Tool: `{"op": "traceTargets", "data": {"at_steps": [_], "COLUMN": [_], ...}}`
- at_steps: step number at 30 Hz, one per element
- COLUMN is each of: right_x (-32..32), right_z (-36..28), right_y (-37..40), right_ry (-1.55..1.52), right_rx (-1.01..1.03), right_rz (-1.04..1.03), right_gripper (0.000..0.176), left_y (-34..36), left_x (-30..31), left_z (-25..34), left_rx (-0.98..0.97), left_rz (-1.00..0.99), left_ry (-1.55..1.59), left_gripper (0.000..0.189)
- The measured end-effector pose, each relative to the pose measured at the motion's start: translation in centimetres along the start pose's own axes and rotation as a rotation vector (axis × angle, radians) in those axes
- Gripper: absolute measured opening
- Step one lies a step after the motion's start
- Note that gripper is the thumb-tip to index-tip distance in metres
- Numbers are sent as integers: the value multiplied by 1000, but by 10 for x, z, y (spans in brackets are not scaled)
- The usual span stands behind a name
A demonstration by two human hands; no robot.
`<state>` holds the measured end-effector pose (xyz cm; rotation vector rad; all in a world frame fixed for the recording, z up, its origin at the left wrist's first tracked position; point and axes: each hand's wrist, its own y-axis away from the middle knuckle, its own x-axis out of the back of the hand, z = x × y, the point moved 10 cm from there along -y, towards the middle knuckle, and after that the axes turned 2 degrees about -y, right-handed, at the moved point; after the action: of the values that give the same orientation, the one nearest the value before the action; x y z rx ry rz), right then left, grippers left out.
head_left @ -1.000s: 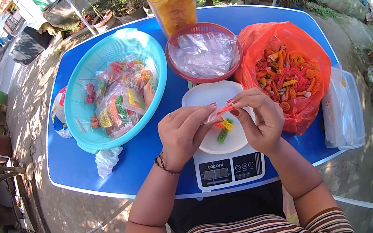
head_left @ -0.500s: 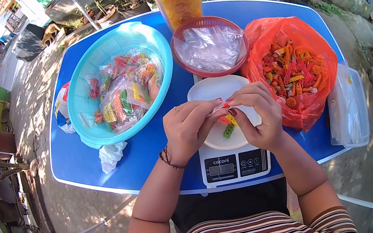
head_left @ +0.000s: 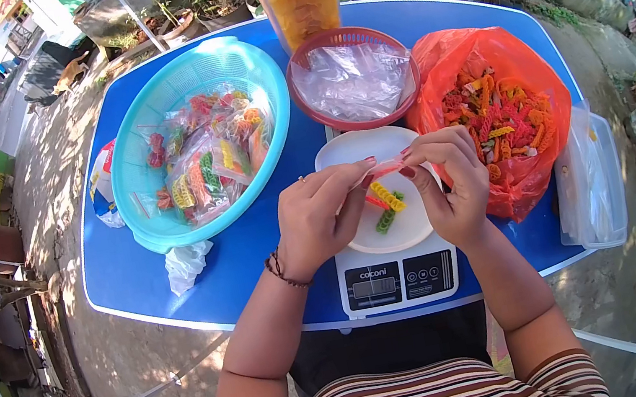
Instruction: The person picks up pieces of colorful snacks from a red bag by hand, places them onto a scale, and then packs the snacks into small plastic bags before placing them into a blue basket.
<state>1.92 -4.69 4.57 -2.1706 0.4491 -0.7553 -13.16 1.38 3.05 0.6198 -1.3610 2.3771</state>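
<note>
A small clear plastic bag is pinched at its top edge between my two hands. My left hand holds one side with thumb and fingertips. My right hand grips the other side the same way. Below the fingers, yellow, green and red spiral snacks show over the white plate. This plate rests on a white kitchen scale, whose display and buttons face me. Much of the bag's outline blends with the plate.
A turquoise basket of filled bags stands left, with a crumpled white wad below it. Behind the scale, a red basket holds clear bags. An orange bag of loose snacks and a clear plastic box sit right; a yellow-filled container stands behind.
My fingertips have moved apart along the bag's top edge, the right hand shifting slightly right. The red bit between the fingers has given way to a stretched strip of bag.
</note>
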Motion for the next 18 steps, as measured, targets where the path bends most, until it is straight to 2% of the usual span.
{"op": "traceTargets", "data": {"at_steps": [10,12,16,18], "right_x": [-9,-3,1,-4], "right_z": [5,9,9,7], "right_y": [0,5,4,1], "right_ry": [-74,-95,-67,-83], "right_rx": [-62,-94,-109,-109], "right_rz": [-67,1,13,-45], "right_gripper": [16,16,16,16], "left_y": [3,0,10,15], "left_x": [-4,-1,-12,-19], "left_z": [-3,-1,-25,-32], "left_rx": [34,49,330,428], "left_rz": [-9,11,-58,-73], "left_ry": [87,146,405,545], "left_gripper": [27,24,20,25]}}
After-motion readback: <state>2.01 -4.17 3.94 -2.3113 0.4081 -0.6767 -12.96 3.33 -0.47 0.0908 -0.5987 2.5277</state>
